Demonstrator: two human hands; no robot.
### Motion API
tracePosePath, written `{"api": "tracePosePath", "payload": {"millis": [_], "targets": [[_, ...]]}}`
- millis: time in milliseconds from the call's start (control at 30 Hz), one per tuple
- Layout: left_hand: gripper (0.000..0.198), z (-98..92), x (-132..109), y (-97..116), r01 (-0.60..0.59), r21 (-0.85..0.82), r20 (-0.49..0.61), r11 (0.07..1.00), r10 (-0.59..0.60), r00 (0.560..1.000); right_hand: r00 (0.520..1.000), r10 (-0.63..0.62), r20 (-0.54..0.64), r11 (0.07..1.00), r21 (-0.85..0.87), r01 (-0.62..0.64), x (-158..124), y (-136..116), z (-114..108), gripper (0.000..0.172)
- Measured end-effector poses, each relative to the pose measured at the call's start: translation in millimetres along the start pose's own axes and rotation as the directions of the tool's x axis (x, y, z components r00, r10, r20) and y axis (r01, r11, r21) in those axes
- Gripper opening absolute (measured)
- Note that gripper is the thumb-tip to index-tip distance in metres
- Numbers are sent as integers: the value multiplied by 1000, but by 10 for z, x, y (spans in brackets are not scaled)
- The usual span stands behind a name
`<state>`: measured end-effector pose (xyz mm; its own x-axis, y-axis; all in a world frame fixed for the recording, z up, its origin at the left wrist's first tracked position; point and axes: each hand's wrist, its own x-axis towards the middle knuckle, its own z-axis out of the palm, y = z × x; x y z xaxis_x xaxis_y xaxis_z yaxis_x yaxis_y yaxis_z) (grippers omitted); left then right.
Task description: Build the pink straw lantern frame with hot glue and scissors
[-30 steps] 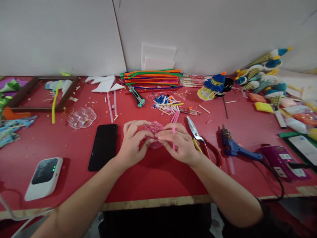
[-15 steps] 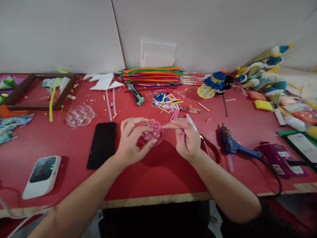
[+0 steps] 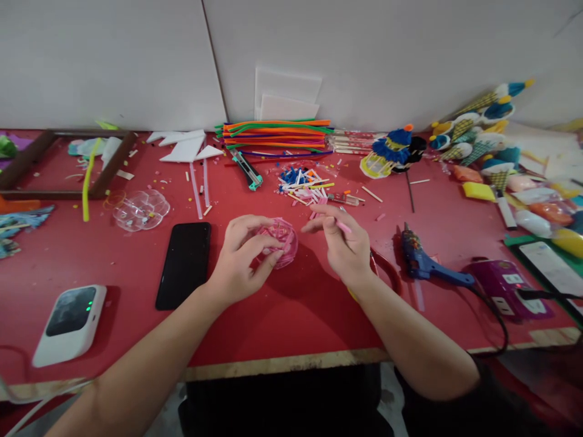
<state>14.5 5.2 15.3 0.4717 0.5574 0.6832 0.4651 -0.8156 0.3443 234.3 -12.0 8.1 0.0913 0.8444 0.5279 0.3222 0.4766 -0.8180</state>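
Observation:
My left hand (image 3: pixel 246 255) grips a small round pink openwork piece (image 3: pixel 288 247) between thumb and fingers, just above the red tabletop. To its right, my right hand (image 3: pixel 344 246) holds a short pink strip (image 3: pixel 342 226) between thumb and fingers, with its index finger pointing toward the pink piece and a small gap between them. Red-handled scissors (image 3: pixel 385 270) lie partly hidden behind my right wrist. Just beyond my hands is a pile of short white, blue and pink sticks (image 3: pixel 303 183).
A black phone (image 3: pixel 183 265) and a white device (image 3: pixel 71 325) lie at left. At right are a blue glue gun (image 3: pixel 426 264) and a purple box (image 3: pixel 510 288). A green cutter (image 3: pixel 246 171) lies before colored pipe cleaners (image 3: pixel 277 136).
My right hand has drawn slightly back from the pink piece, and the pink strip in it now points up and left. The view has shifted a little.

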Motion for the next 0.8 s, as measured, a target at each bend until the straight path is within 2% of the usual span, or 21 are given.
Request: {"api": "tracePosePath", "payload": {"millis": [100,233,300,400,500,600,700,800], "targets": [[15,-8,6,9,-23,-32,16,999,24,1000,994,87,-65,995,-47,-90,46,42,-55,31],[20,-8,8,20,-14,-72,18,997,16,1000,987,59,-150,991,-107,-75,109,42,-142,27],[20,-7,7,25,-12,-85,18,996,14,1000,989,73,-126,995,-58,-80,123,17,-150,26],[18,-11,4,37,-12,-85,23,996,14,1000,985,156,-70,986,68,-151,113,-30,-101,27],[19,-22,9,53,-1,-91,15,996,2,1000,959,279,-56,947,179,-266,83,-64,-26,31],[31,-33,22,61,16,-127,10,992,-15,1000,932,360,-48,915,213,-343,61,-74,17,37],[44,-41,24,41,57,-204,31,977,-51,998,937,350,-17,923,177,-341,53,-73,24,35],[45,-42,3,-7,111,-289,38,951,-105,994,948,317,-5,937,153,-313,42,-66,24,33]]}}
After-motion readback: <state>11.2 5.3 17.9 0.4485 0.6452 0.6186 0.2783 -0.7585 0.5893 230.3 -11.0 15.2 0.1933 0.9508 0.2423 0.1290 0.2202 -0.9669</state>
